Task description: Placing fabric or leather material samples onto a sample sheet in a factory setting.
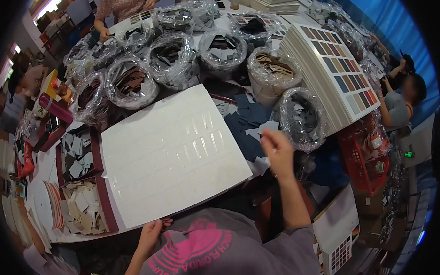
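A large white board [156, 150] lies in front of me, with rows of clear glossy strips on its upper right part. At its near edge, my left hand [151, 232] is closed with the fingers curled; what they hold, if anything, is hidden. To the right of the board, my right hand [278, 154] is pinched at a pale grey swatch chip [269, 126], over a loose pile of dark blue-grey chips [239, 133]. Several more pale chips lie by that hand.
Plastic-wrapped buckets of chips [172, 56] crowd the far side. A stack of colour sample boards [324, 78] stands at right, above a red basket [362, 162]. Left are dark red boxes of chips [101, 201]. Other people [125, 5] sit around the table.
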Action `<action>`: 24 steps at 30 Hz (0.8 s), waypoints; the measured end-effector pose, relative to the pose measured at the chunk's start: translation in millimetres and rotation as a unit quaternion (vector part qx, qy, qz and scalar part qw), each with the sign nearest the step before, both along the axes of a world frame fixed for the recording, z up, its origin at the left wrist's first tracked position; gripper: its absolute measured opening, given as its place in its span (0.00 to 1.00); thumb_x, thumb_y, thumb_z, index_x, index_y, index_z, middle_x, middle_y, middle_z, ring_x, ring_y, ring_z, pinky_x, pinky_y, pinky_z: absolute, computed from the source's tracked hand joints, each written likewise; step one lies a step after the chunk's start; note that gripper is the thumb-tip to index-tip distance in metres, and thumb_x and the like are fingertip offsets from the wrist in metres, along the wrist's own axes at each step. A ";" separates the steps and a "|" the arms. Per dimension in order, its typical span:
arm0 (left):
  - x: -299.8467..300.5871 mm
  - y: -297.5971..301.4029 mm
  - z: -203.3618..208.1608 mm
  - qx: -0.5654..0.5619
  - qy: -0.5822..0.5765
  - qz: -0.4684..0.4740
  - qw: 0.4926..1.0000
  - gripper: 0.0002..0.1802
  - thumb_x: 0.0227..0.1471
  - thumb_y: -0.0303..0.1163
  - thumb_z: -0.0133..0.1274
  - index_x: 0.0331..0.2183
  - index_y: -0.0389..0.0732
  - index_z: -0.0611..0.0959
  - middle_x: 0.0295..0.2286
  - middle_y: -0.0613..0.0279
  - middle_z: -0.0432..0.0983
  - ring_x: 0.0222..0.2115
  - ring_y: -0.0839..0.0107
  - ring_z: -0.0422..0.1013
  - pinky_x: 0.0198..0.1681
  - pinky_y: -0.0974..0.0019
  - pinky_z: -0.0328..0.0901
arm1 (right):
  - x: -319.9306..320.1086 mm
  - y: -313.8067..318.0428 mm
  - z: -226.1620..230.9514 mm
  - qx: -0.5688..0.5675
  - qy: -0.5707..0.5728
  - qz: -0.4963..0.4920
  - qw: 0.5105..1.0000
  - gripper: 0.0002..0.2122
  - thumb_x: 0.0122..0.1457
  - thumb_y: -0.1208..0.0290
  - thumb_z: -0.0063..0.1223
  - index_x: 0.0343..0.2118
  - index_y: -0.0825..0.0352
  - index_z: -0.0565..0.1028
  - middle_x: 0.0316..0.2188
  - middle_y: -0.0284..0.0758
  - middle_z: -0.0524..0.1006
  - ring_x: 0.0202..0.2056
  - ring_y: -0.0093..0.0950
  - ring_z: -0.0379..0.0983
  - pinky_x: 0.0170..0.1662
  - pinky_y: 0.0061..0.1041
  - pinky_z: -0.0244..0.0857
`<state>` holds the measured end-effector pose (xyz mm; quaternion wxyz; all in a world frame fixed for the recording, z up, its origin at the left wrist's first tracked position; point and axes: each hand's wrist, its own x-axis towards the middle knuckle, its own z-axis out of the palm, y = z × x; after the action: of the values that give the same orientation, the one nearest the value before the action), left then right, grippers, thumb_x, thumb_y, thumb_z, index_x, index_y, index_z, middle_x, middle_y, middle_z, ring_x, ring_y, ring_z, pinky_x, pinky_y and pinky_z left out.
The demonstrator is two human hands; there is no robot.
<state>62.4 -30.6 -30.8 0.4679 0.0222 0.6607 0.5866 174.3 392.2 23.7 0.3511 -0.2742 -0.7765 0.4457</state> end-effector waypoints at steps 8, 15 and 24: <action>-5.5 0.0 9.3 -0.165 0.185 -0.197 0.949 0.09 0.46 0.33 0.58 0.26 0.37 0.81 0.15 0.65 0.72 0.18 0.79 0.66 0.22 0.72 0.61 | 21.5 179.0 -2.6 0.142 -0.218 -0.114 0.959 0.12 0.52 0.73 0.53 0.40 0.69 0.76 0.38 0.42 0.77 0.39 0.35 0.74 0.44 0.28 0.66; 8.7 -20.9 -14.2 -0.292 0.552 -0.172 0.761 0.10 0.47 0.38 0.53 0.31 0.43 0.78 0.28 0.58 0.74 0.28 0.56 0.71 0.32 0.55 0.65 | 22.5 225.2 -30.8 0.157 -0.274 -0.027 0.948 0.09 0.52 0.74 0.52 0.35 0.72 0.76 0.28 0.41 0.78 0.31 0.28 0.74 0.36 0.25 0.65; -32.9 -85.1 54.1 -0.093 0.153 -0.264 0.948 0.16 0.53 0.42 0.52 0.34 0.39 0.77 0.29 0.62 0.75 0.31 0.72 0.73 0.33 0.68 0.67 | 59.3 255.3 -15.2 0.179 -0.283 0.022 0.942 0.04 0.50 0.76 0.56 0.24 0.69 0.72 0.20 0.27 0.68 0.24 0.17 0.61 0.29 0.17 0.58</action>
<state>29.5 -115.7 23.3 0.4991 0.2422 0.7464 0.3675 233.6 647.5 8.6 0.1506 -0.3047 -0.9164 0.2112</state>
